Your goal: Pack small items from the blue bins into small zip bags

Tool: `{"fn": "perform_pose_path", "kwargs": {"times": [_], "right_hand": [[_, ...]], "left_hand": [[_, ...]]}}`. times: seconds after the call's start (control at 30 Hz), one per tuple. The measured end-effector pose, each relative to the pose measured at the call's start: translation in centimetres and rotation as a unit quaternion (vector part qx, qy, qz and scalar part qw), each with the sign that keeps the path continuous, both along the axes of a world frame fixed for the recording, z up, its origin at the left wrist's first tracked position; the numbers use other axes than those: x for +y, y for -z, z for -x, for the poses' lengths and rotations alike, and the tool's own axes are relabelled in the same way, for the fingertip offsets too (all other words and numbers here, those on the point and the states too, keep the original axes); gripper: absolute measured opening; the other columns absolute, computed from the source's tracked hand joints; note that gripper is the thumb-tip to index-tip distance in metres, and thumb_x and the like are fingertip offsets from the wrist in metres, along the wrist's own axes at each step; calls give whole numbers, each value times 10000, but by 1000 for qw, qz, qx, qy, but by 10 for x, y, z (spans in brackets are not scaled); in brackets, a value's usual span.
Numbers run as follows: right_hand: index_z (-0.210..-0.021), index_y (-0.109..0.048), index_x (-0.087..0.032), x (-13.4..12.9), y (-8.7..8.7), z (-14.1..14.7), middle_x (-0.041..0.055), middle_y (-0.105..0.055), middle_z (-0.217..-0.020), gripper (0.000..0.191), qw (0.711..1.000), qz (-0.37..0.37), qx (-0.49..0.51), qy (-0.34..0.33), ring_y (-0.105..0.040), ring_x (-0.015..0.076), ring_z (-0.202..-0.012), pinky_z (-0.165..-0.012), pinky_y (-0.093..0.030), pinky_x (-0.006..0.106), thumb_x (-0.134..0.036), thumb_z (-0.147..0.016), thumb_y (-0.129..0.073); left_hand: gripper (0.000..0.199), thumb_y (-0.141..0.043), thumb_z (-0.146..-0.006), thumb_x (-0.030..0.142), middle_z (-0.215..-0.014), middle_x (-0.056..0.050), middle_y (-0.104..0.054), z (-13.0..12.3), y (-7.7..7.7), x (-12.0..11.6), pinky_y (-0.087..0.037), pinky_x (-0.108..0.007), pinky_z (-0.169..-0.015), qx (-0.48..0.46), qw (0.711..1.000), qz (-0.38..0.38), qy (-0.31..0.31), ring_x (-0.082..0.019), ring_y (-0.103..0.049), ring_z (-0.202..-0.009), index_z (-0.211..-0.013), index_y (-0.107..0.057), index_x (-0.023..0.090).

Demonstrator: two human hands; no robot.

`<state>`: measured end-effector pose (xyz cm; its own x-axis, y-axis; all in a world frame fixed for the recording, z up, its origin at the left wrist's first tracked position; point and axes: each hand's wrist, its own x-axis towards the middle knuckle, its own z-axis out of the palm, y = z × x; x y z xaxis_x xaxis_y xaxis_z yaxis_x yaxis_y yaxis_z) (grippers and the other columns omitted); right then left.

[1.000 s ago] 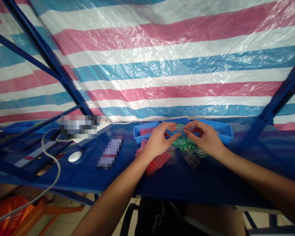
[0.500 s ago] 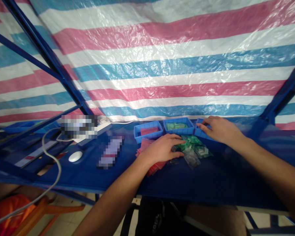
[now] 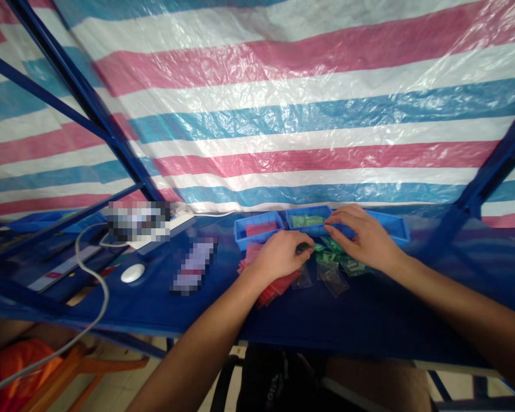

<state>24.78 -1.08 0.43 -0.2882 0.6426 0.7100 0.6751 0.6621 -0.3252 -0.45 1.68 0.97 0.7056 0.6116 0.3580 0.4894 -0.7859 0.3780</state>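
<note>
My left hand [image 3: 283, 252] has its thumb and fingers closed on the edge of a small green plastic bag [image 3: 305, 247]. Under that hand lies a fanned stack of red plastic bags [image 3: 277, 290]. My right hand [image 3: 360, 234] hovers over a pile of green bags [image 3: 328, 255], thumb and fingers slightly apart. In front of the pile are small clear bags [image 3: 332, 278] with dark contents that I cannot make out. Behind stand a blue bin [image 3: 257, 238] holding red pieces, a blue bin [image 3: 298, 228] holding green ones, and a third blue bin [image 3: 397, 232], partly hidden by my right hand.
Left on the blue table [image 3: 369, 320] lie a blurred-out phone-like slab [image 3: 194, 266], a white mouse [image 3: 133, 273] and a power strip [image 3: 178, 223]. A white cable [image 3: 105, 292] hangs over the front edge. Blue frame posts [image 3: 111, 137] and a striped sheet [image 3: 304, 114] stand behind.
My right hand has moved left from the third bin to above the green bags. My left hand has drawn back slightly left, its fingers closing on a green bag.
</note>
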Motion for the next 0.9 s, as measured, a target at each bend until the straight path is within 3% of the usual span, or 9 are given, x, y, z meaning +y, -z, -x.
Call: {"fn": "perform_pose_path", "kwargs": {"times": [0.37, 0.53, 0.67, 0.77, 0.9], "right_hand": [[-1240, -708, -321, -8, 13, 21, 82, -781, -1143, 241, 994, 61, 8, -87, -718, 326, -1079, -963, -587, 535, -424, -1033, -642], [-1181, -739, -305, -3, 21, 19, 59, -798, -1098, 203, 995, 79, 21, -65, -760, 297, -1005, -897, -609, 470, -397, -1011, -678], [-1139, -756, -287, -1, 23, 19, 60, -818, -1064, 205, 992, 105, 50, -41, -781, 296, -931, -838, -616, 459, -419, -995, -693], [-1115, -758, -277, -1, 23, 21, 54, -830, -1015, 236, 985, 141, 93, -27, -789, 293, -888, -793, -623, 449, -462, -973, -720], [-1062, -739, -271, 0, 25, 22, 55, -824, -1001, 273, 964, 177, 190, -48, -787, 290, -907, -841, -636, 465, -520, -951, -743]], "left_hand": [[188, -660, -959, 212, -1080, -36, -843, 1, -6, 1, -586, -311, -868, -120, 990, 79, -11, -220, -793, -963, -1047, -826, 212], [172, -676, -944, 223, -1020, -36, -844, 0, -6, 2, -599, -311, -830, -151, 980, 129, -9, -215, -792, -919, -1021, -828, 196], [176, -669, -982, 271, -1041, -46, -837, -1, -8, 0, -596, -320, -857, -174, 978, 118, 1, -220, -784, -951, -1033, -821, 197], [214, -658, -1014, 337, -1078, -70, -829, -1, -8, 0, -596, -321, -865, -195, 974, 116, 10, -224, -778, -976, -1075, -802, 191], [311, -744, -965, 417, -1066, -81, -813, -2, -3, 3, -594, -315, -851, -222, 968, 115, -11, -221, -769, -963, -1170, -756, 184]]}}
